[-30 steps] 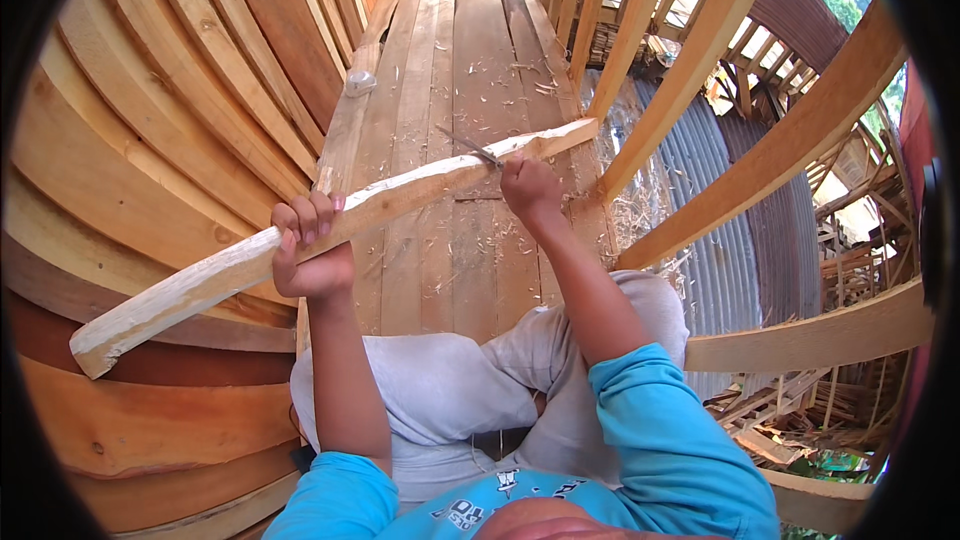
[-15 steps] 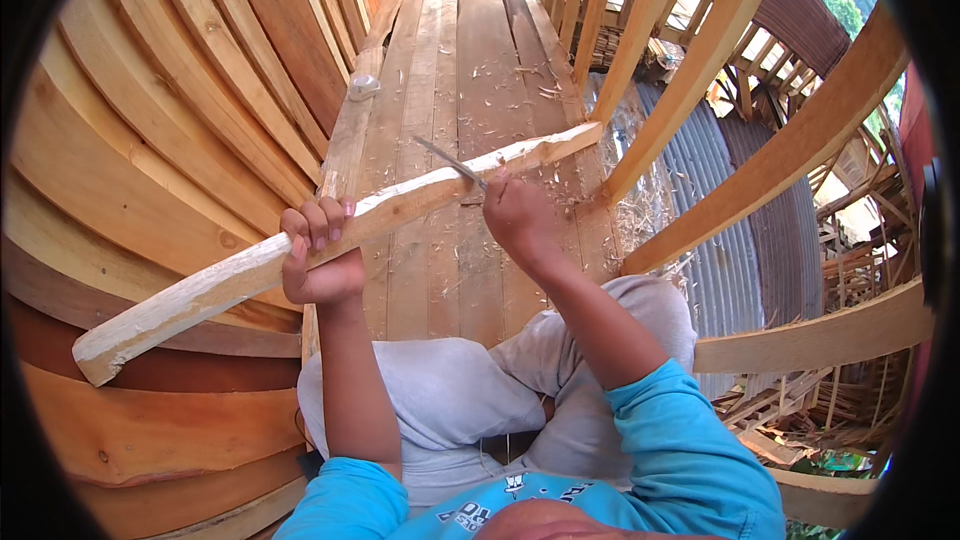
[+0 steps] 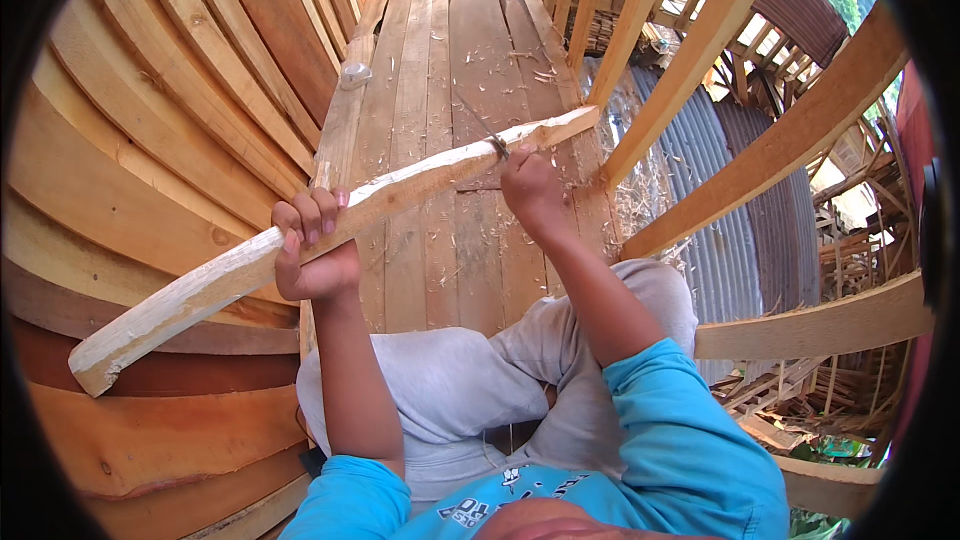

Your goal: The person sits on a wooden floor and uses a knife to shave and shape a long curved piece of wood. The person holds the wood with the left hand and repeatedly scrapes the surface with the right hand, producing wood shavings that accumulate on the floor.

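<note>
With the left hand (image 3: 318, 240) clamped round a long pale wooden beam (image 3: 420, 183) slanting over the brown plank floor (image 3: 480, 265) toward its right edge, the right hand (image 3: 532, 185), closed on a thin grey metal knife (image 3: 480, 122), could slip if the beam rolled.

Long wooden beam (image 3: 415, 185) slanted from lower left to upper right of view, left end blunt, right end narrower. Upper edge looked whiter, roughly cut; side facing person was smoother, yellowish tan. Thin dark-bladed knife (image 3: 481, 124) crossed beam's upper edge toward right end, tip pointing up and left, handle mostly hidden.
</note>
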{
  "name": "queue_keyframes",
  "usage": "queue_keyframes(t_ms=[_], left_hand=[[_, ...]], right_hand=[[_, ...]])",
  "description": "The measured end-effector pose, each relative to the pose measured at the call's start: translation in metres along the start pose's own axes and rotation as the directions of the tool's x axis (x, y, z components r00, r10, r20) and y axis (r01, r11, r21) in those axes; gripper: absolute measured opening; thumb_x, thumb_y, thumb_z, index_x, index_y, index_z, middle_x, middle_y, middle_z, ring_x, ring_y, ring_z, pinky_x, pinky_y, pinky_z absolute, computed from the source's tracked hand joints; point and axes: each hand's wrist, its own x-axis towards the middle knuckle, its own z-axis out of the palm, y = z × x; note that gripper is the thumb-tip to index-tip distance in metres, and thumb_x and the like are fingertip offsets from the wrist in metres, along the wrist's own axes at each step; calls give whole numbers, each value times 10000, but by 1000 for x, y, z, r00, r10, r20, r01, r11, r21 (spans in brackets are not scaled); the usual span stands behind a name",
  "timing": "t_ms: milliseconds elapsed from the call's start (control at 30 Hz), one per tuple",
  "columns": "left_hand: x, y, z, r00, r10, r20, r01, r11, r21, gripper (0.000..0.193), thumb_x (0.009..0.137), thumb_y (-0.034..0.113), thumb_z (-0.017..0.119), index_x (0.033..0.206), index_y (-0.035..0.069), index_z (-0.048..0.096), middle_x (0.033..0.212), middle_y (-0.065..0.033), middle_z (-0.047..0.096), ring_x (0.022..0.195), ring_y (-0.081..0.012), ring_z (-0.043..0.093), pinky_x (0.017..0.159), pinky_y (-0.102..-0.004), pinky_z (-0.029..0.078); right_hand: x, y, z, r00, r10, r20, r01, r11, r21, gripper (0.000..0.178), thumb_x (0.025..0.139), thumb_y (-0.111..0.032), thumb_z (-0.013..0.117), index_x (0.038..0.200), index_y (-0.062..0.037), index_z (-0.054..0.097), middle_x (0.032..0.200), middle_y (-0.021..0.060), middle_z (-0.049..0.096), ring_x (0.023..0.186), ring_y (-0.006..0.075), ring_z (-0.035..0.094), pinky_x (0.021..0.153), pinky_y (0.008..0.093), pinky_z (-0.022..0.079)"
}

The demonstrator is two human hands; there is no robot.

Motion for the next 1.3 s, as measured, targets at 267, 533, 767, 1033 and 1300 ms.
queue_keyframes(t_ms=[267,533,767,1033,1300], left_hand=[[-1,0,1,1000,-5,-18,5,1000,-4,277,732,259,577,747,180,312,672,27,310,682,-135,339,812,-352,341],[-3,2,0,1000,-23,6,23,1000,13,258,742,243,572,739,190,320,679,37,310,694,-128,339,848,-352,336],[-6,0,2,1000,-18,6,18,1000,-2,271,731,240,575,737,189,309,679,35,298,692,-130,336,839,-348,334],[-1,-1,0,1000,-5,0,5,1000,8,291,712,249,583,744,182,301,674,28,304,679,-133,330,818,-354,339],[-6,4,1,999,-24,39,23,999,29,273,735,251,580,738,194,313,678,42,296,689,-123,331,842,-342,335]], right_hand=[[10,11,-1,999,-16,-31,15,1000,-26,616,994,-333,304,670,35,678,677,307,622,695,509,633,711,592,505],[15,16,0,997,-50,-57,44,994,-102,579,979,-321,333,689,42,678,711,286,651,700,478,656,702,561,527],[9,24,0,989,-116,-96,104,987,-120,571,973,-308,337,659,35,669,676,271,649,646,483,647,668,566,525],[29,44,11,984,-52,-171,28,990,-138,583,973,-311,344,632,42,660,646,280,631,635,472,649,642,560,527],[44,46,-6,967,254,-30,-256,963,-89,596,999,-355,305,801,36,710,847,293,680,846,464,674,798,561,518]])
